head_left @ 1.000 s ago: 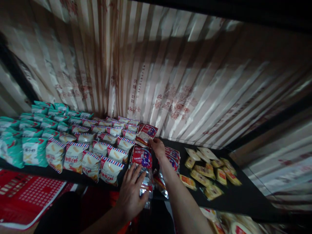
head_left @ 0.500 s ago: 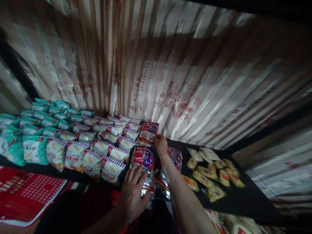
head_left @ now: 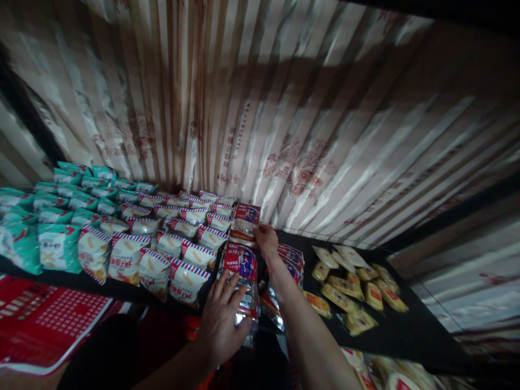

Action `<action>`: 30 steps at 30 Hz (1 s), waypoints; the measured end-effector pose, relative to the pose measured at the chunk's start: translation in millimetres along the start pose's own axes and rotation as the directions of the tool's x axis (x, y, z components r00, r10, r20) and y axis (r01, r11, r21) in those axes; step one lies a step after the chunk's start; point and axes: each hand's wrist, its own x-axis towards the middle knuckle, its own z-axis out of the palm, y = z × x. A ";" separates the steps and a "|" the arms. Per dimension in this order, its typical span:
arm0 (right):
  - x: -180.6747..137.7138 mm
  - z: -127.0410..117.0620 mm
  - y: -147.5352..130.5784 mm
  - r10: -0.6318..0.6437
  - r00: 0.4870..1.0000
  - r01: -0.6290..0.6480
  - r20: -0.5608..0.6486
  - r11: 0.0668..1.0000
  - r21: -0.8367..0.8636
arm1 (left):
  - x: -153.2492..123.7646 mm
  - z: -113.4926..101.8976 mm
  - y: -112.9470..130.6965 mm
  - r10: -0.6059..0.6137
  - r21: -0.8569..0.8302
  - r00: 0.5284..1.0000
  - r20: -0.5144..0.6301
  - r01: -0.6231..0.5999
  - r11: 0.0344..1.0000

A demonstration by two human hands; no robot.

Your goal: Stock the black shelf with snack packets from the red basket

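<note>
My left hand (head_left: 225,319) lies with fingers spread on the front stack of red-and-silver snack packets (head_left: 239,260). Behind that stack, my right hand (head_left: 267,241) has its fingers curled at the right edge of another red snack packet (head_left: 246,215), which lies flat on a pile near the curtain. The fingertips are partly hidden, but they appear to pinch that edge. More red packets (head_left: 290,254) lie to the right, partly covered by my right forearm. White snack bags (head_left: 189,281) with striped tops stand in rows just left of the packets.
Teal snack bags (head_left: 59,249) stand at the far left of the black shelf (head_left: 422,336). Small yellow packs (head_left: 343,300) are scattered on the right. A pleated printed curtain (head_left: 300,135) hangs behind. Below left is a red basket (head_left: 52,325); packaged goods (head_left: 400,376) sit low at right.
The back red packet has shifted slightly left, with my right hand at its edge moving a little the same way. My left hand stays on the front stack.
</note>
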 end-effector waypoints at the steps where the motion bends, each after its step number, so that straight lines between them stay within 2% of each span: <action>1: -1.2 -0.5 -0.3 0.002 1.000 -0.002 0.005 1.000 -0.009 | 0.1 -0.2 0.2 0.001 -0.003 1.000 0.002 -0.001 1.000; 14: -15.4 -14.8 -15.5 -0.019 0.998 0.026 0.061 0.991 -0.130 | 0.7 -0.9 0.5 0.002 -0.021 1.000 0.005 -0.002 1.000; 30: -15.3 -16.5 -12.6 -0.083 0.994 0.091 0.075 0.989 -0.117 | 0.6 -0.2 -0.6 0.006 -0.019 1.000 0.004 -0.006 1.000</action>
